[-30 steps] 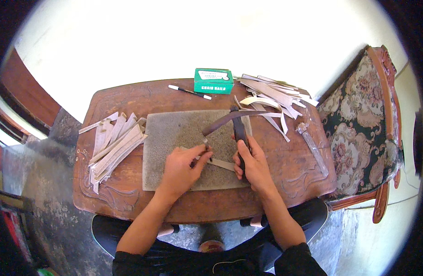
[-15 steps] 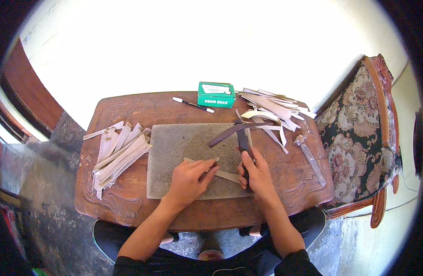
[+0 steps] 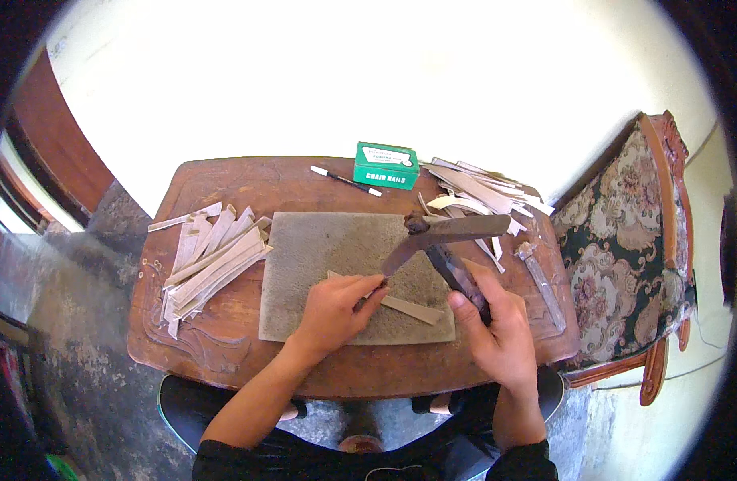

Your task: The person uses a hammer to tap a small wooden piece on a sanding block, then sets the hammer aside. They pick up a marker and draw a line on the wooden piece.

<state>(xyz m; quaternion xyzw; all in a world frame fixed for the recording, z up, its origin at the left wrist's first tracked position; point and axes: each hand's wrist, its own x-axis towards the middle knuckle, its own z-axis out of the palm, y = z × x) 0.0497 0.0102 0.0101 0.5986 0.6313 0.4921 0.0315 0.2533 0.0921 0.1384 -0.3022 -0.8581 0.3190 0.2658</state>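
My right hand (image 3: 500, 321) grips the dark handle of a hammer (image 3: 464, 230), raised over the right part of a grey stone-like slab (image 3: 296, 248). One end of its long, narrow head comes down close to my left fingertips. My left hand (image 3: 336, 311) rests on the slab with thumb and forefinger pinched together. Whatever sits in that pinch is too small to make out. Beneath those fingers lies a pale flat strip (image 3: 414, 309), its wider end pointing right and its middle covered by the hand.
Pale strips (image 3: 216, 268) are heaped left of the slab, with another pile (image 3: 476, 184) at the back right. A green box (image 3: 386, 166) and a pen (image 3: 344, 180) lie at the back. A grey-handled tool (image 3: 542, 289) lies at right, near a floral chair (image 3: 617, 256).
My right hand has lifted the hammer and shifted right, away from the strip's right end. The left hand keeps its pinch in nearly the same place.
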